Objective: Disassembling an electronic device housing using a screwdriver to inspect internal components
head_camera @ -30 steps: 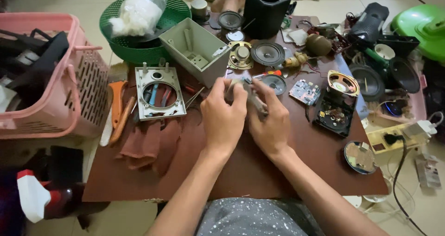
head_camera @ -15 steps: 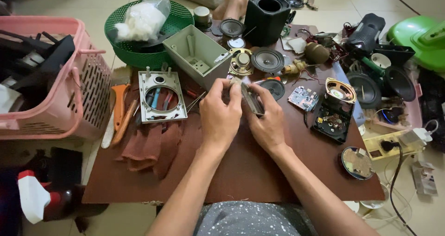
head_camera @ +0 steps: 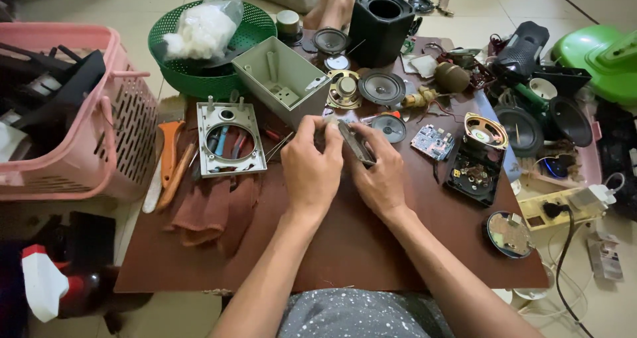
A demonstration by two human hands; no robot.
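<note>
Both hands are working close together over the middle of the brown board point(head_camera: 345, 245). The left hand point(head_camera: 312, 169) and the right hand point(head_camera: 379, 179) are pinching a small flat grey part point(head_camera: 355, 142) between their fingertips, holding it tilted just above the board; what the part is cannot be told. A brown rag point(head_camera: 206, 212) is lying to the left of the hands, with an orange tool point(head_camera: 169, 149) beside it. Just beyond the rag, a grey square frame point(head_camera: 229, 139) with a round hole is resting flat. To the right of the hands, a small circuit board point(head_camera: 433, 142) is lying near a black open case point(head_camera: 474, 175), and a round disc point(head_camera: 507, 233) is sitting at the board's right edge. Farther back, a grey box point(head_camera: 279, 76) is lying on its side, with several speaker cones point(head_camera: 381, 87) beside it. A pink basket point(head_camera: 99, 132) is standing at far left, a green basket point(head_camera: 199, 79) holding a white bag point(head_camera: 199, 29) behind it. A black speaker box point(head_camera: 381, 26) is standing at the far edge.
</note>
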